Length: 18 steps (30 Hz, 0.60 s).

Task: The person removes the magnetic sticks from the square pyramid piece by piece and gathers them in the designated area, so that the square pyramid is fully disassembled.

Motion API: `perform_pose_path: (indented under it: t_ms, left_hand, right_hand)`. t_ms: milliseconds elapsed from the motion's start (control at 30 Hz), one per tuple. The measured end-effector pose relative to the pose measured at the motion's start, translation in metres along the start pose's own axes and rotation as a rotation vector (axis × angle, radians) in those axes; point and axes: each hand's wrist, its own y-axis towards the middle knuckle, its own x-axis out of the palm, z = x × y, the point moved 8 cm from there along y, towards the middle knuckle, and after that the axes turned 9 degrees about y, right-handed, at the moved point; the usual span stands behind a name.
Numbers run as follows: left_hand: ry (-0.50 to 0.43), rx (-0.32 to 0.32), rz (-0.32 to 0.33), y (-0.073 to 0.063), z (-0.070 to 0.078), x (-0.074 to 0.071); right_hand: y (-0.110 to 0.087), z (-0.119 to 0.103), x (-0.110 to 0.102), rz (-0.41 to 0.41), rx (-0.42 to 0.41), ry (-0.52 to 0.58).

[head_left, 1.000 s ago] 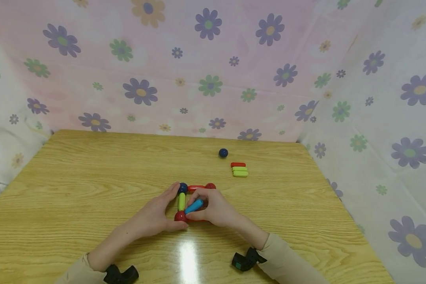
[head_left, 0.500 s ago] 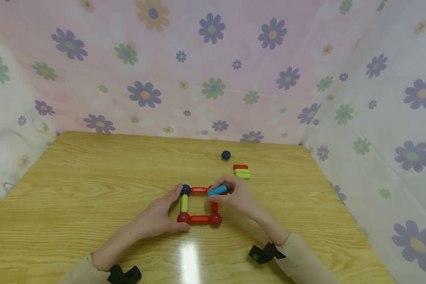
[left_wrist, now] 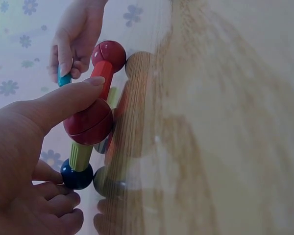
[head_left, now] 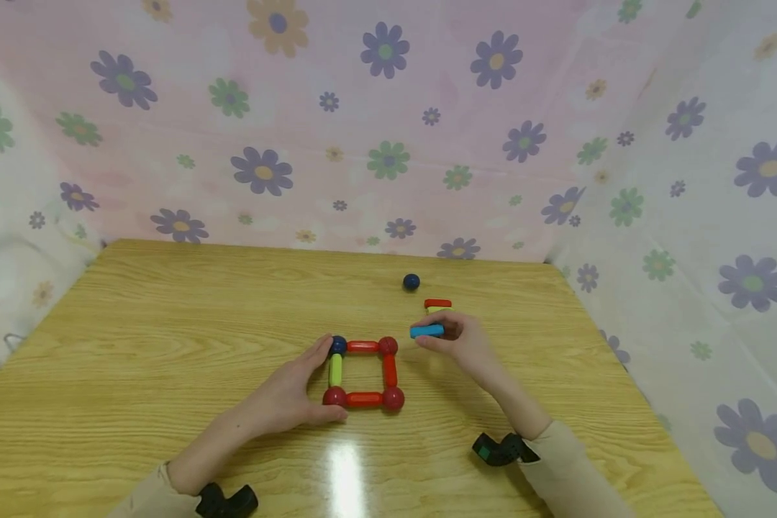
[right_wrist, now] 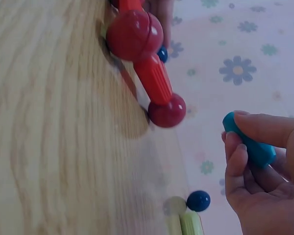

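Observation:
A square of magnetic rods and balls (head_left: 365, 399) lies on the table, with three red rods, one lime rod (head_left: 336, 370), red balls at three corners and a dark blue ball (head_left: 339, 345) at the back left. My left hand (head_left: 288, 392) holds the square's left side, its thumb against the front red ball (left_wrist: 89, 122) and fingers at the blue one. To the right of the square and above the table, my right hand (head_left: 469, 349) pinches a light blue magnetic rod (right_wrist: 250, 139) between thumb and fingers, apart from the square.
A loose dark blue ball (head_left: 411, 282) sits toward the back of the table. Near it lie a red rod (head_left: 437, 303) and lime rods (head_left: 435, 310), partly hidden behind my right hand. A flowered cloth (head_left: 337, 129) hangs behind the table.
My right hand has lifted the light blue rod away from the square's front left corner and carried it right and back, toward the loose rods. The left hand stays at the square.

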Motion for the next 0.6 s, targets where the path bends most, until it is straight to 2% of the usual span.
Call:
perform_pose_path:
  t_ms: [200, 367, 600]
  left_hand:
    - [0.006, 0.003, -0.007, 0.001, 0.001, 0.000]
    - [0.000, -0.004, -0.011, 0.000, 0.001, 0.000]
    - [-0.003, -0.006, -0.007, -0.001, 0.000, 0.000]
  right_hand:
    - [0.002, 0.002, -0.021, 0.021, -0.002, 0.015]
    - [0.004, 0.009, -0.037, 0.069, 0.050, -0.002]
    - [0.008, 0.026, -0.050, 0.082, 0.098, -0.014]
